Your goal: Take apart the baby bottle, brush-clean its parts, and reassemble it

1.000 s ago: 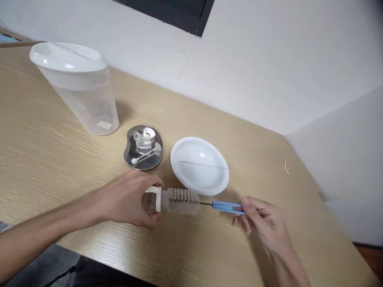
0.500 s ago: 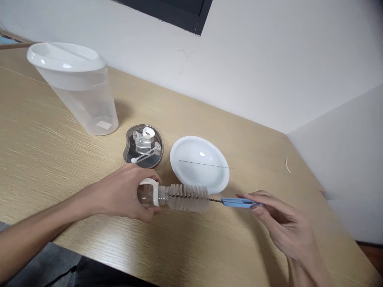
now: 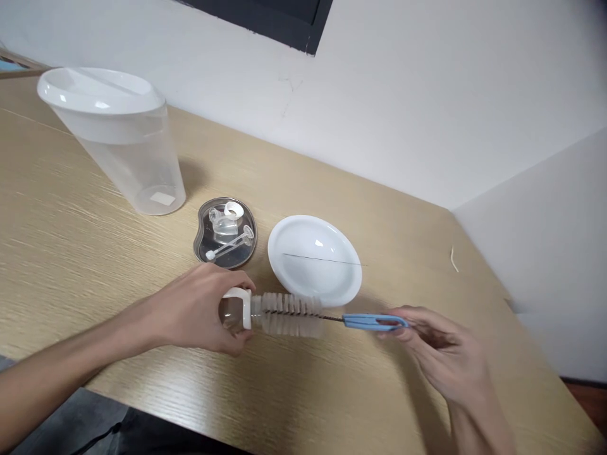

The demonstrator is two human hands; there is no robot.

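Observation:
My left hand (image 3: 199, 309) is wrapped around a clear baby bottle (image 3: 233, 311) with a white collar, held on its side with the mouth to the right. Much of the bottle is hidden by the hand. A bottle brush (image 3: 291, 316) with pale bristles lines up with the mouth; its tip is at or inside the neck, and most of the bristles show outside. My right hand (image 3: 441, 347) pinches the end of the brush's blue handle. Just beyond the brush stands a white bowl (image 3: 315, 284), with a thin wire (image 3: 322, 260) lying across it.
A metal kidney-shaped tray (image 3: 202, 237) beyond my left hand holds a clear teat, a white ring and thin stem parts. A lidded translucent pitcher (image 3: 128, 158) stands at the left back. A small pale strip (image 3: 454, 259) lies at the right, near the wall (image 3: 403, 95).
My right hand has moved slightly left, bringing the brush a little closer to the bottle. The grip on the handle now sits nearer its end. The camera has shifted slightly.

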